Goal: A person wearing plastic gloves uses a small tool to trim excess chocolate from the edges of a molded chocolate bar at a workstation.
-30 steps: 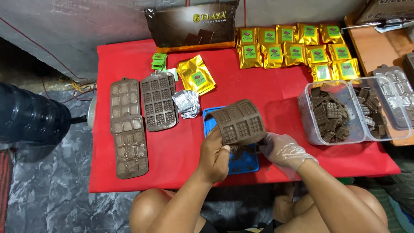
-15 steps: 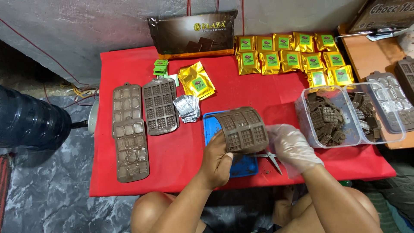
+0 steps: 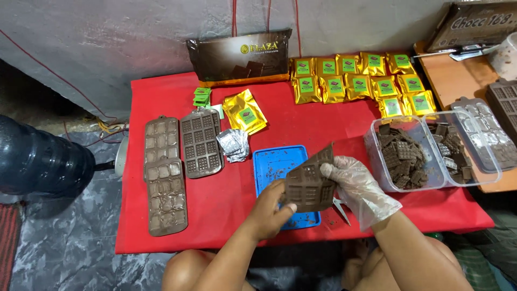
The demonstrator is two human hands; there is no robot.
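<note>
Far left on the red counter (image 3: 226, 215), two brown molds lie flat: a long one (image 3: 164, 175) & a shorter gridded one (image 3: 201, 142), w/ crumpled foil (image 3: 233, 144) just beside them; none near the hands, so low risk there. The left hand (image 3: 272, 210) is bare, wrist angled up from the lap, fingers closed around the lower left edge of a flexible brown chocolate mold (image 3: 309, 183), thumb on the near face. The mold is held in the air, bent & tilted on edge, directly over the blue tray (image 3: 274, 161), which carries crumbs. Likely trouble: flexed this hard, pieces could pop free & miss the tray, landing on the counter or the floor; a twist too sharp might snap the bars rather than release them whole. The right hand (image 3: 358, 188), in a thin clear glove, comes in from the right w/ forearm raised, fingers pinching the mold's upper right edge. A slick glove could slip & drop the mold. Further right, the clear tub of chocolate pieces (image 3: 406, 156) sits near the elbow's path; a careless swing could knock it.
</note>
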